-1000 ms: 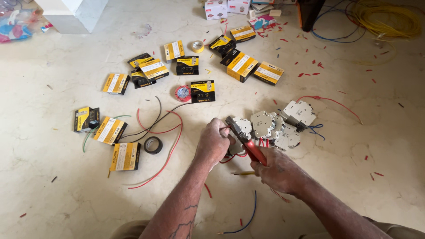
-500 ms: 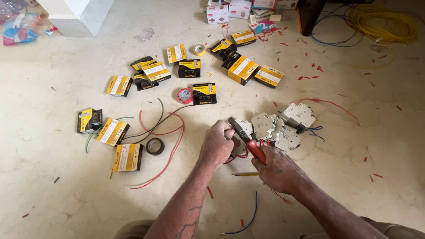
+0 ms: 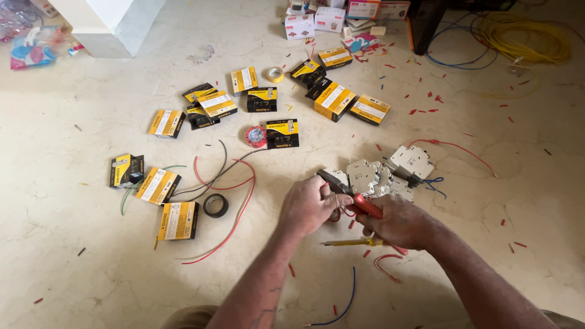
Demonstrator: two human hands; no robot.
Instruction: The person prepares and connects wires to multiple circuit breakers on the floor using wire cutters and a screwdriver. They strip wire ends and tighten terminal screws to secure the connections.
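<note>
My right hand (image 3: pixel 399 222) grips red-handled pliers (image 3: pixel 358 201), whose dark jaws point up-left toward a group of white circuit breakers (image 3: pixel 378 176) on the floor. My left hand (image 3: pixel 311 204) is closed around a short red wire (image 3: pixel 339 213) right at the pliers' jaws. Both hands hover low over the marble floor, just in front of the breakers. A yellow-handled screwdriver (image 3: pixel 350 242) lies under my right hand.
Several yellow-and-black small boxes (image 3: pixel 332 97) lie scattered across the floor. Black tape roll (image 3: pixel 215 205), red tape roll (image 3: pixel 255 136), yellow tape roll (image 3: pixel 275 74), loose red, black, green and blue wires, red insulation scraps. Yellow cable coil (image 3: pixel 524 39) at far right; white pillar base (image 3: pixel 109 27) far left.
Both hands stay together at the pliers and red wire; only the camera view has shifted slightly.
</note>
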